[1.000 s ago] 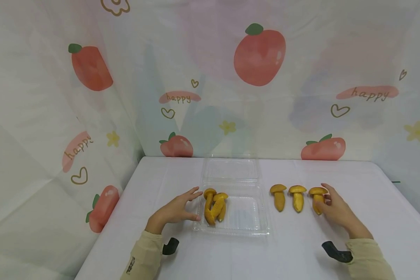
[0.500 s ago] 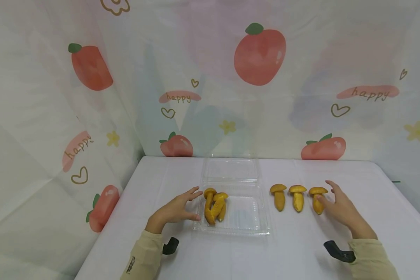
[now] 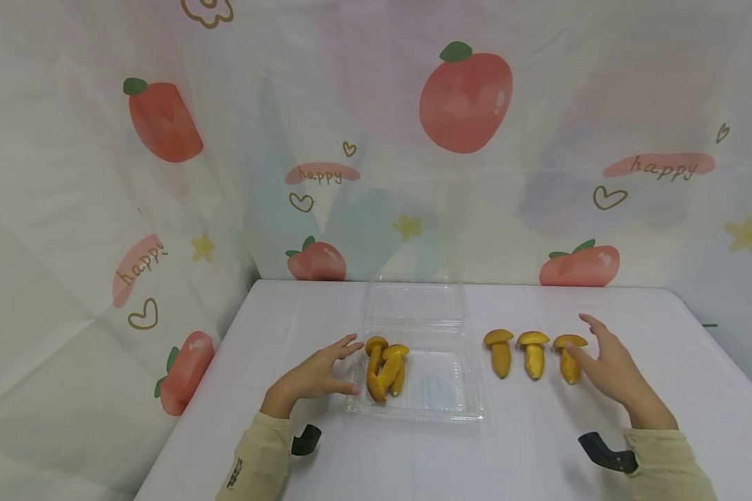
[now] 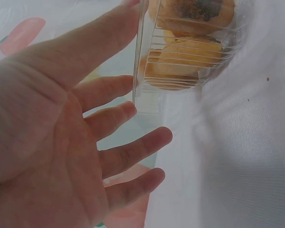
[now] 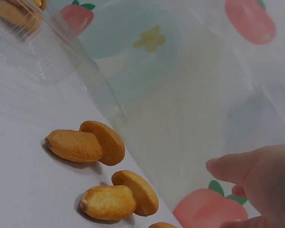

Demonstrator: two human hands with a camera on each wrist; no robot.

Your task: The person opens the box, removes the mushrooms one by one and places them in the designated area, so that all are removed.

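Observation:
My left hand [image 3: 311, 376] is at the left rim of a clear plastic clamshell box [image 3: 439, 379], its fingers spread; in the left wrist view the thumb and fingertips [image 4: 128, 110] meet or nearly meet that rim. Yellow-brown mushrooms [image 3: 385, 376] lie clustered in the box's left half. To the right of the box, three more stand in a row, caps away from me: a left mushroom [image 3: 499, 353], a middle mushroom [image 3: 534, 355] and a right mushroom [image 3: 570, 369]. My right hand [image 3: 613, 372] hovers over the right one, fingers extended, thumb overlapping it in the head view; contact is unclear.
The box's lid [image 3: 413, 303] is folded back towards the rear edge of the white-covered table [image 3: 326, 459]. A printed cloth backdrop [image 3: 376, 139] rises behind and to the left. Black straps [image 3: 606, 452] show at both wrists.
One second ago the right fingers were curled around the right mushroom; they have since straightened and drawn back to the right, leaving it in the row. The left hand stays where it was.

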